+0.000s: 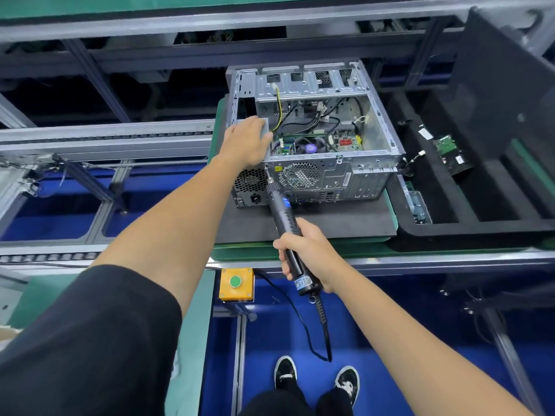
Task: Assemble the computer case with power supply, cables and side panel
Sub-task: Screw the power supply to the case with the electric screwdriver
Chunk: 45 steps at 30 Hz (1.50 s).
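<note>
An open grey computer case [369, 172] lies on a dark mat, its rear panel facing me. Inside it are a motherboard [345, 144] and loose cables [303, 121]. My left hand [244, 142] rests flat on the grey power supply [265, 126] in the case's near-left corner and hides most of it. My right hand [306, 250] grips a black electric screwdriver [283, 214]. Its bit touches the rear panel just above the power supply's fan grille [250, 178]. A black side panel [504, 94] leans upright at the far right.
A black foam tray [468, 205] to the right of the case holds a circuit board [449, 151] and a small metal bracket [419, 205]. A yellow box with a green button [235, 283] sits on the bench's front edge. Conveyor rails [105, 139] run to the left. The screwdriver's cord hangs down towards my shoes.
</note>
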Tool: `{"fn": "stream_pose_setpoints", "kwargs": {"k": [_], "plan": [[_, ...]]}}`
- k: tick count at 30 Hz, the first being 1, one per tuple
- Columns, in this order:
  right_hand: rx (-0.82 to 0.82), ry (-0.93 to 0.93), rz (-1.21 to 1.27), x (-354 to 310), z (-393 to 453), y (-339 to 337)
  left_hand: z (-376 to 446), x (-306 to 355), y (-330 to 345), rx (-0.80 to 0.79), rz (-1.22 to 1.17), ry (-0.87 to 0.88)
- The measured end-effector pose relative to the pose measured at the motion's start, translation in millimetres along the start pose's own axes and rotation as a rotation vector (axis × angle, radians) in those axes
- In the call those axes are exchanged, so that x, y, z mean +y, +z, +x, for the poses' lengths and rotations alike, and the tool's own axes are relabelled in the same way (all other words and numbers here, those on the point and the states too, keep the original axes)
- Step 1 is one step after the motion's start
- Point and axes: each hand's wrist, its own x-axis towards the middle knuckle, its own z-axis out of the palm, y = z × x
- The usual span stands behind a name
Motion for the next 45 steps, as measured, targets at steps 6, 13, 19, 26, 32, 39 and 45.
{"fn": "stream_pose_setpoints", "kwargs": {"k": [6, 13, 19, 26, 32, 39, 45], "plan": [[-0.001, -0.006, 0.029, -0.3, -1.0, 0.5, -0.7, -1.0, -1.3, 0.006, 0.026, 0.027], [-0.002, -0.009, 0.016, -0.9, -1.4, -3.3, -3.2, 1.3, -2.9, -0.016, 0.03, 0.005], [-0.007, -0.002, 0.038, -2.3, -2.2, -1.4, 4.1, -1.6, -6.1, -0.052, 0.052, -0.046], [-0.003, -0.005, 0.047, -1.1, -1.2, 0.7, 5.9, -3.2, -1.6, -0.049, 0.09, -0.036], [0.004, -0.011, 0.042, -0.4, -1.3, 2.6, 8.3, -0.8, -1.8, -0.051, 0.02, -0.068], [0.009, -0.02, 0.023, -1.5, -2.4, 3.3, 9.5, -1.6, -0.3, -0.015, 0.022, -0.053], [-0.003, -0.017, 0.085, -1.0, -3.3, 8.4, 9.0, -2.7, 0.8, -0.015, 0.033, -0.051]]}}
